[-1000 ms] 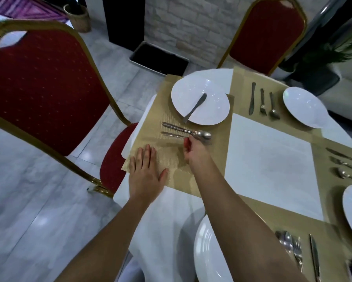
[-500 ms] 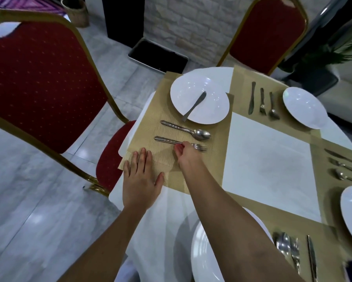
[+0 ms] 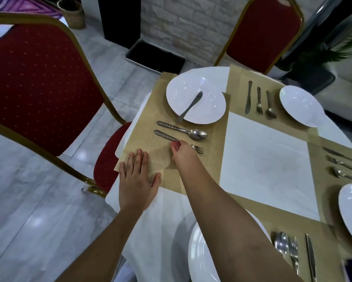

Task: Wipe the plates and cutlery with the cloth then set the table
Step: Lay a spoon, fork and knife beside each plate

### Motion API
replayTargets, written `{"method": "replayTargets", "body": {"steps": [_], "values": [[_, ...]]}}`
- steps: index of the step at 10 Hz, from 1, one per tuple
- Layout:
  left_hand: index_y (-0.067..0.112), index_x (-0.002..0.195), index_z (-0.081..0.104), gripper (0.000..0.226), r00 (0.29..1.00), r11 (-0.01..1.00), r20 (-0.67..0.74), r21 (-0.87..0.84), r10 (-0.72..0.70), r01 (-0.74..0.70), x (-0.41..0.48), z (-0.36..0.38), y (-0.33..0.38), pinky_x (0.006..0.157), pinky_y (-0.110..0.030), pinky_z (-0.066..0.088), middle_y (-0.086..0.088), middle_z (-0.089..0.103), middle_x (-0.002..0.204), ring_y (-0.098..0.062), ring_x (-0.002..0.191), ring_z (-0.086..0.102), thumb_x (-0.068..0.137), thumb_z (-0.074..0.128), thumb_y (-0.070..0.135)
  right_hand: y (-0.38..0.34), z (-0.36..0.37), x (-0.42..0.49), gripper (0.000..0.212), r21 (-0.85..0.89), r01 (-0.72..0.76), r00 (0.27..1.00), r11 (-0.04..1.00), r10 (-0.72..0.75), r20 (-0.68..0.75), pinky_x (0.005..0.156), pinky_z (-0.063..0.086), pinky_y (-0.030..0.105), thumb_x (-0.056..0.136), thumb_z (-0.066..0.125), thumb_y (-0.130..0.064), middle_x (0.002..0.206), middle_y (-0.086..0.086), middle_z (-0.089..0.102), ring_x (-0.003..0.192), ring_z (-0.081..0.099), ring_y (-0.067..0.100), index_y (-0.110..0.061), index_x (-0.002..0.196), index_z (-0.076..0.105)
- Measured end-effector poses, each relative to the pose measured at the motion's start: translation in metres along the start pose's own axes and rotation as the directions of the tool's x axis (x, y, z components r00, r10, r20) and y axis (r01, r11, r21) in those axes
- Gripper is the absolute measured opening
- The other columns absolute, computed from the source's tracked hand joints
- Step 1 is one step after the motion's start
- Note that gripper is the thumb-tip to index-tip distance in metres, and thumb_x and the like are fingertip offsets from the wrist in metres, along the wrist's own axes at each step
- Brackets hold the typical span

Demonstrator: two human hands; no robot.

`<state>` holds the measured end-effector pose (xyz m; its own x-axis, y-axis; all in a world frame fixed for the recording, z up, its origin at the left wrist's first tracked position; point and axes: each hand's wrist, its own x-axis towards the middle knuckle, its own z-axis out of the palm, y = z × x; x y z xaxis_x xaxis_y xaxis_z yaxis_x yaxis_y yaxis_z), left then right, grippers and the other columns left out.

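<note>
Beneath right hand [image 3: 183, 153], middle of fork [image 3: 164, 135]

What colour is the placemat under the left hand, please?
The placemat is gold with a fine woven pattern, best seen in the head view.

The widest free room was the bare white tablecloth [image 3: 268, 165] in the middle of the frame. On the gold mat [image 3: 148, 137] at centre left, a plate [image 3: 181, 92] carrying a knife [image 3: 191, 105] filled the upper part. Just below it a spoon [image 3: 183, 131] and a fork [image 3: 165, 135] lay side by side, a narrow gap between them. The right hand [image 3: 183, 154] gripped the fork's middle. The left hand [image 3: 136, 180] lay flat on the mat's lower left corner, with bare mat between the hands. A red chair [image 3: 38, 88] crowded the table's left edge.
</note>
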<state>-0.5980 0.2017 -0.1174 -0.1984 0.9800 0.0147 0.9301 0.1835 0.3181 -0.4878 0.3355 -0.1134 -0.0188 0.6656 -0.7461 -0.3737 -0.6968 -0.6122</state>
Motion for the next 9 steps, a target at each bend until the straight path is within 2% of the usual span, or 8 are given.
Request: {"method": "replayTargets", "body": {"steps": [1, 2, 3, 4, 5, 6, 7, 9], "values": [[0.009, 0.147, 0.031, 0.075, 1.0, 1.0, 0.005, 0.003, 0.002, -0.002, 0.0, 0.001, 0.0, 0.117, -0.048, 0.011, -0.01, 0.03, 0.154, -0.029, 0.144, 0.022, 0.088, 0.031, 0.055, -0.015, 0.014, -0.035, 0.026, 0.437, 0.028, 0.972, 0.899, 0.078, -0.223, 0.091, 0.054, 0.03, 0.095, 0.054, -0.023, 0.086, 0.003, 0.067, 0.078, 0.06, 0.016, -0.022, 0.086, 0.078], [0.01, 0.148, 0.029, 0.074, 1.0, 1.0, 0.016, 0.019, -0.001, 0.001, 0.0, 0.001, -0.001, 0.118, -0.048, 0.009, -0.008, 0.026, 0.155, -0.027, 0.146, 0.018, 0.089, 0.031, 0.055, -0.036, 0.013, -0.04, 0.016, 0.267, 0.038, 0.932, 0.963, 0.062, -0.358, 0.041, 0.052, 0.023, 0.09, 0.066, -0.016, 0.078, 0.01, 0.067, 0.056, 0.065, 0.016, -0.001, 0.093, 0.063], [0.011, 0.149, 0.025, 0.073, 1.0, 1.0, 0.015, 0.01, -0.01, 0.01, 0.001, 0.001, -0.002, 0.119, -0.047, 0.007, -0.007, 0.022, 0.157, -0.026, 0.147, 0.013, 0.091, 0.029, 0.054, -0.072, 0.011, -0.036, 0.013, -0.268, 0.251, 0.859, 0.93, -0.341, -0.382, 0.053, 0.056, 0.03, 0.087, 0.058, -0.021, 0.055, -0.002, 0.064, 0.048, 0.062, 0.013, -0.012, 0.079, 0.061], [0.011, 0.149, 0.024, 0.073, 1.0, 1.0, 0.017, 0.005, -0.011, 0.011, 0.001, 0.001, -0.001, 0.119, -0.047, 0.007, -0.008, 0.022, 0.157, -0.026, 0.147, 0.012, 0.091, 0.028, 0.054, -0.115, 0.011, -0.027, 0.016, -0.796, 0.383, 0.692, 0.468, -0.716, -0.088, 0.079, 0.054, 0.033, 0.089, 0.053, -0.019, 0.083, 0.003, 0.072, 0.083, 0.068, 0.021, -0.012, 0.093, 0.067], [0.01, 0.149, 0.026, 0.073, 1.0, 1.0, 0.018, 0.003, -0.007, 0.007, -0.001, 0.002, -0.001, 0.119, -0.047, 0.008, -0.009, 0.023, 0.157, -0.027, 0.147, 0.014, 0.091, 0.029, 0.054, -0.144, 0.006, 0.0, 0.026, -0.951, 0.269, 0.661, -0.149, -0.689, 0.295, 0.08, 0.046, 0.029, 0.096, 0.049, -0.014, 0.109, 0.009, 0.067, 0.103, 0.061, 0.028, -0.013, 0.112, 0.069], [0.01, 0.149, 0.027, 0.073, 1.0, 1.0, 0.007, 0.002, -0.008, 0.008, 0.0, 0.004, -0.002, 0.119, -0.047, 0.01, -0.009, 0.024, 0.156, -0.027, 0.146, 0.015, 0.091, 0.029, 0.055, -0.16, 0.005, 0.027, 0.042, -0.777, 0.215, 0.674, -0.592, -0.486, 0.557, 0.091, 0.046, 0.039, 0.095, 0.051, 0.0, 0.134, 0.004, 0.056, 0.123, 0.05, 0.028, -0.024, 0.128, 0.062], [0.011, 0.149, 0.027, 0.074, 1.0, 1.0, 0.005, 0.006, -0.014, 0.014, 0.002, 0.006, -0.003, 0.119, -0.049, 0.013, -0.009, 0.026, 0.156, -0.027, 0.146, 0.017, 0.09, 0.029, 0.056, -0.166, 0.015, 0.036, 0.05, -0.514, 0.208, 0.7, -0.832, -0.24, 0.672, 0.093, 0.044, 0.039, 0.092, 0.054, 0.002, 0.14, -0.001, 0.052, 0.127, 0.046, 0.028, -0.03, 0.13, 0.059], [0.01, 0.148, 0.03, 0.073, 1.0, 1.0, 0.008, 0.007, -0.013, 0.013, 0.0, 0.006, -0.003, 0.118, -0.049, 0.014, -0.009, 0.028, 0.155, -0.028, 0.145, 0.02, 0.09, 0.032, 0.055, -0.177, 0.025, 0.04, 0.025, -0.386, 0.236, 0.698, -0.892, -0.121, 0.706, 0.073, 0.035, 0.028, 0.09, 0.06, -0.014, 0.104, 0.012, 0.062, 0.099, 0.056, 0.032, -0.022, 0.111, 0.071]]}}
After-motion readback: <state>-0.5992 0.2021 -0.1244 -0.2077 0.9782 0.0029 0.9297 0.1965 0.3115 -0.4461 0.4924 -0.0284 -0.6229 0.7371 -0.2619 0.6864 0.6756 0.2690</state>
